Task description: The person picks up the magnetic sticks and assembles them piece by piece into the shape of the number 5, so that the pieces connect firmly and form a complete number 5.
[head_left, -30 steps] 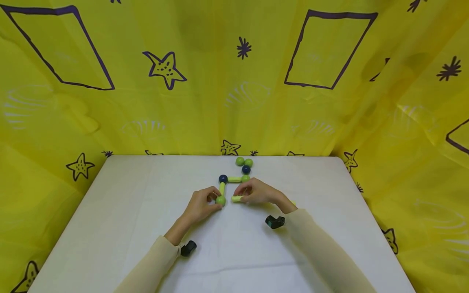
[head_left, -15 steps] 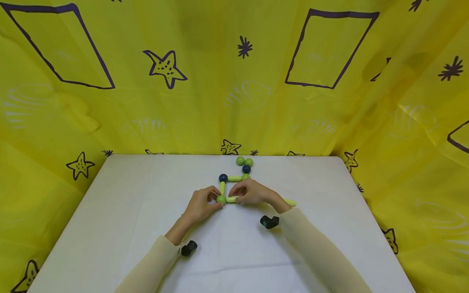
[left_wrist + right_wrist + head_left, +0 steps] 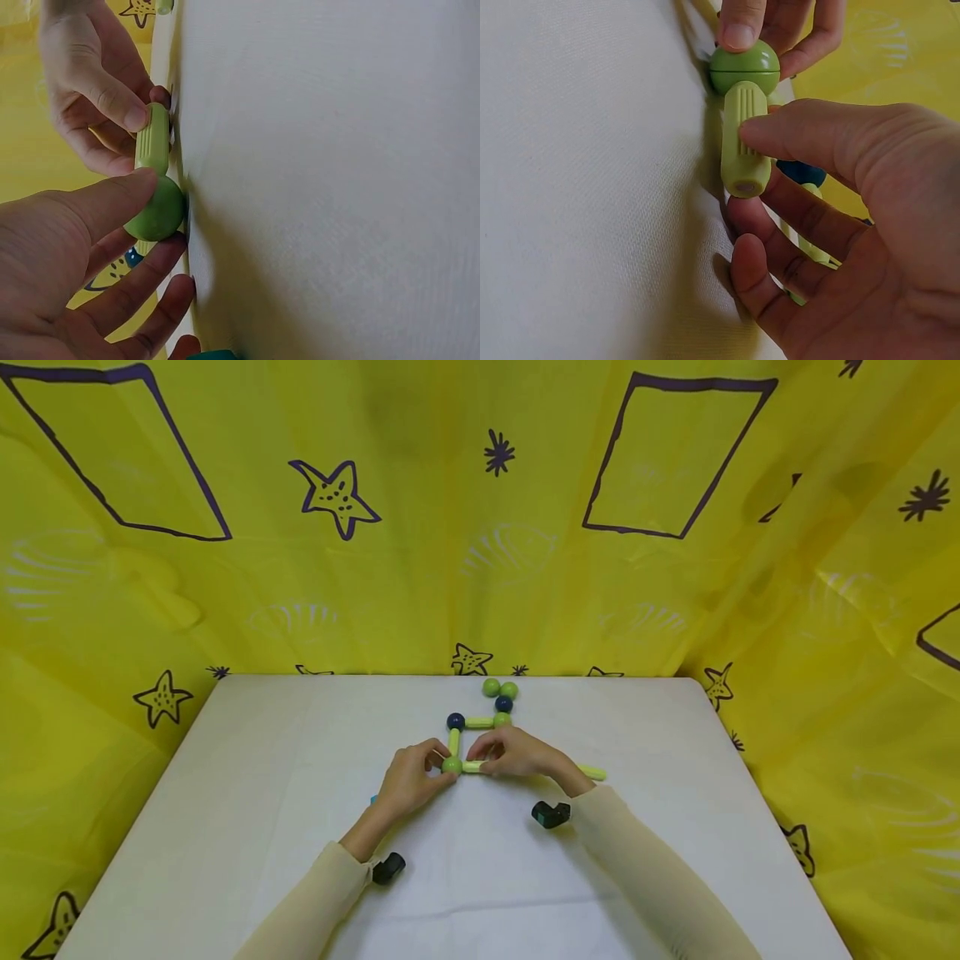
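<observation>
My left hand (image 3: pixel 412 777) grips a green ball (image 3: pixel 452 766) between thumb and fingers. A pale green magnetic rod (image 3: pixel 745 142) is pinched in my right hand (image 3: pixel 521 753), and its far end meets that ball. From the same ball another rod (image 3: pixel 454 742) runs back to a navy ball (image 3: pixel 455 721). There a third rod (image 3: pixel 480 723) leads right to a second green ball (image 3: pixel 502 720), just behind my right fingers. In the right wrist view, the held rod's near end is bare and shows a round grey tip.
Behind the joined pieces lie a navy ball (image 3: pixel 504 703) and two green balls (image 3: pixel 491 687). A loose rod (image 3: pixel 592 772) lies beyond my right wrist, partly hidden by it. A small teal piece (image 3: pixel 374 800) peeks out beside my left hand. Yellow curtains (image 3: pixel 420 568) surround the white table (image 3: pixel 300 727).
My right hand has moved left with the rod, closing the gap to the green ball. More of the loose rod shows, and a teal bit now appears beside my left hand, which stays on the ball.
</observation>
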`<state>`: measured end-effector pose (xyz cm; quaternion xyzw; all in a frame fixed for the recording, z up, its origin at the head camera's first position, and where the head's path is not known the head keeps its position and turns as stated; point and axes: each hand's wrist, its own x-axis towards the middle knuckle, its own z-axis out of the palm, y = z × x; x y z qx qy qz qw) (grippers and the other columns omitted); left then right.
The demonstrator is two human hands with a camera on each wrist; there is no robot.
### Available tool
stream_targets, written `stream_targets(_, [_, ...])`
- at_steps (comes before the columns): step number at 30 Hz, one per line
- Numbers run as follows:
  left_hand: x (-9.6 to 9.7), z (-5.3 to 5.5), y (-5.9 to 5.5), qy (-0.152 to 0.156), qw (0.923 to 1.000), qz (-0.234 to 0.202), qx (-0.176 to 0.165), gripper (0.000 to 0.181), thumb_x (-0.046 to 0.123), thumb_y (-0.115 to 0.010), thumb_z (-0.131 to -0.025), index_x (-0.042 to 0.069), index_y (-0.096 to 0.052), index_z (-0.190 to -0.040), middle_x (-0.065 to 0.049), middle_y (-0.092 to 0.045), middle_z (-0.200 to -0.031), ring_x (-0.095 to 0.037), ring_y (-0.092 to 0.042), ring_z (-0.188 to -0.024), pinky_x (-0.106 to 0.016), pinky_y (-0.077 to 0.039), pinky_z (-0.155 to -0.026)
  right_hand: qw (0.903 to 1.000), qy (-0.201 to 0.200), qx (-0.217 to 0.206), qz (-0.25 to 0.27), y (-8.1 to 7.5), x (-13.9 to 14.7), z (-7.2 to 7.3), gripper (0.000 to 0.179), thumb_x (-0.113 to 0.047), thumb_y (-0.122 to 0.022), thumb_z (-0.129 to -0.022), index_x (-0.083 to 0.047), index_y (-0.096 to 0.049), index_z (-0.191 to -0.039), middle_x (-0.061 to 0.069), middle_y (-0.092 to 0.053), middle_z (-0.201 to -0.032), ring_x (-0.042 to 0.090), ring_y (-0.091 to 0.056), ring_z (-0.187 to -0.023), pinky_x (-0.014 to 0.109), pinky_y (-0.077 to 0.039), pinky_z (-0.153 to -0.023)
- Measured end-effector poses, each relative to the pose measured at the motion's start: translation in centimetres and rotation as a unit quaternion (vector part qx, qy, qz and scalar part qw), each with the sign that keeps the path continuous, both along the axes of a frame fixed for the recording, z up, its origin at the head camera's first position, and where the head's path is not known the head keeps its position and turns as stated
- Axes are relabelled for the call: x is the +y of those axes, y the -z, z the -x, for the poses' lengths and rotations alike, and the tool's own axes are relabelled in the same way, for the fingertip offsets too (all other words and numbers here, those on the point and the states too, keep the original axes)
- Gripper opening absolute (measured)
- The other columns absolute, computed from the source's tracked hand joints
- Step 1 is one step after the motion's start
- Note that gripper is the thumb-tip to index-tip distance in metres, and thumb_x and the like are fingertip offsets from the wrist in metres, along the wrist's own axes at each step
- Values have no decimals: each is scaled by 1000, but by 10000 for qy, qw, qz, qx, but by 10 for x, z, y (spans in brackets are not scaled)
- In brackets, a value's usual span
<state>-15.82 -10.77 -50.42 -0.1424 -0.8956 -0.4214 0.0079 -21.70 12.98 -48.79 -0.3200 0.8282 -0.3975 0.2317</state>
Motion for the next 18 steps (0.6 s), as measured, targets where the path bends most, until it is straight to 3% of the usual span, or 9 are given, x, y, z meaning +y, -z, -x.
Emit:
stream_targets(11, [-2, 0, 0, -76, 10000, -32, 30, 24, 15, -87, -83, 13, -71, -101, -2, -76, -89, -23, -61, -84, -39, -47, -76, 10000, 15, 30, 25, 0, -2, 0, 21, -2, -72, -93, -13, -77, -111, -5, -72, -103, 13, -61, -88, 27, -51, -82])
stream_targets(18, [-3, 1, 1, 43, 9999, 39, 152, 23, 15, -86, -84, 11, -71, -101, -2, -76, -87, -21, -59, -80, -36, -46, -72, 10000, -11, -66, -13, -1, 1, -2, 23, -2, -72, -93, -10, -75, -114, -2, -71, -104, 14, -62, -92, 29, -52, -85])
